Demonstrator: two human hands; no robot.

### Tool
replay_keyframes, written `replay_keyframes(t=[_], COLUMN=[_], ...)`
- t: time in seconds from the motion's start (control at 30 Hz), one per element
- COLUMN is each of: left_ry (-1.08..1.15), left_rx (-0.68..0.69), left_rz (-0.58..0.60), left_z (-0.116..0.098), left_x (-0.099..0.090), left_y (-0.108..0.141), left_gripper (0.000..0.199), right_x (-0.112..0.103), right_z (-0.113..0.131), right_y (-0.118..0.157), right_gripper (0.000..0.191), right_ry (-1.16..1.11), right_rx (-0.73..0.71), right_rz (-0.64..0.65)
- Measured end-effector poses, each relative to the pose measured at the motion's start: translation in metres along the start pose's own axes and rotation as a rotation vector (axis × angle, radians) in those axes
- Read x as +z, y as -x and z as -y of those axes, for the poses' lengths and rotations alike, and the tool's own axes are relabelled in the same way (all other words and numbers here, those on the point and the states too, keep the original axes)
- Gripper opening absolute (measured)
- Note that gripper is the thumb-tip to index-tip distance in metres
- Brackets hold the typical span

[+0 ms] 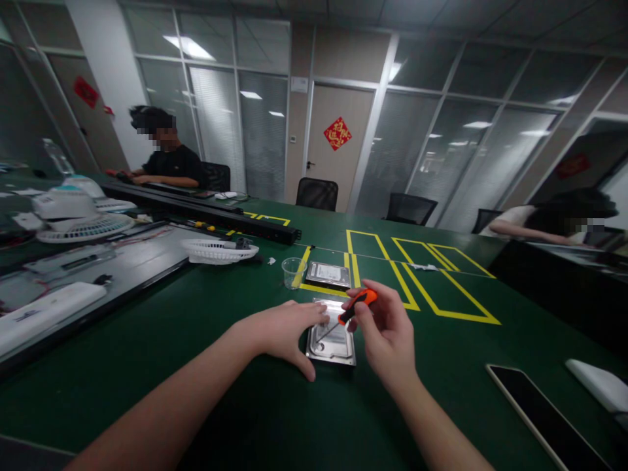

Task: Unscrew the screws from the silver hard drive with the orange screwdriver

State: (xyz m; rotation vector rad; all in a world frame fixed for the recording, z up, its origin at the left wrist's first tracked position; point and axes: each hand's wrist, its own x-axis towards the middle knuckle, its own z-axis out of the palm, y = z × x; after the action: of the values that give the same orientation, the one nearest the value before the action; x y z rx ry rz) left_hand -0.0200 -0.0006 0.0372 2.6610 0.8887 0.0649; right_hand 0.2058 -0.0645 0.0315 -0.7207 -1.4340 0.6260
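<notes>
A silver hard drive point(338, 350) lies flat on the green table between my hands. My left hand point(289, 330) rests at its left side, thumb and fingers spread, with the fingertips on the drive's upper part. An orange and black screwdriver point(360, 304) is held in the fingers of my right hand point(387, 327), above the drive's right side. Its thin shaft slants down to the left, and the tip is near the drive's lower left part. Just beyond, a second hard drive point(328, 275) lies label up beside a clear plastic cup point(294, 273).
Yellow tape outlines point(461, 316) mark the table point(235, 392). White fan parts point(220, 250), a long black bar point(265, 229) and a large panel point(142, 261) lie left. A phone point(544, 412) lies at the right. Two people sit across the table.
</notes>
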Motion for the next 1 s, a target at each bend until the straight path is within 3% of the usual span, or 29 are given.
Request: replay_keyframes(t=[0.07,0.2,0.33,0.43,0.5,0.6,1.0], left_ry=[0.05,0.057,0.066,0.082,0.085,0.072,0.073], left_rx=[-0.064,-0.192,-0.289,-0.281,-0.267,-0.258,-0.288], left_rz=[-0.057,-0.323,-0.302,-0.273,-0.263,-0.262,-0.303], left_z=[0.011,0.043,0.069,0.074,0.072,0.068,0.078], left_x=[-0.006,-0.019,-0.021,-0.012,-0.005,0.004,0.02], left_y=[0.004,0.014,0.016,0.01,0.004,-0.004,-0.016], left_gripper=[0.106,0.051,0.029,0.023,0.022,0.017,0.004], right_x=[-0.003,-0.011,-0.023,-0.03,-0.033,-0.034,-0.031], right_z=[0.001,-0.002,-0.008,-0.012,-0.015,-0.024,-0.06], right_y=[-0.003,-0.01,-0.017,-0.022,-0.024,-0.026,-0.022], right_gripper=[0.028,0.027,0.029,0.031,0.028,0.021,0.042], right_ry=[0.017,0.113,0.301,0.587,0.696,0.903,1.033], right_rx=[-0.02,-0.063,-0.046,-0.03,0.062,0.236,0.38], right_rz=[-0.053,-0.149,-0.148,-0.111,-0.05,0.151,0.342])
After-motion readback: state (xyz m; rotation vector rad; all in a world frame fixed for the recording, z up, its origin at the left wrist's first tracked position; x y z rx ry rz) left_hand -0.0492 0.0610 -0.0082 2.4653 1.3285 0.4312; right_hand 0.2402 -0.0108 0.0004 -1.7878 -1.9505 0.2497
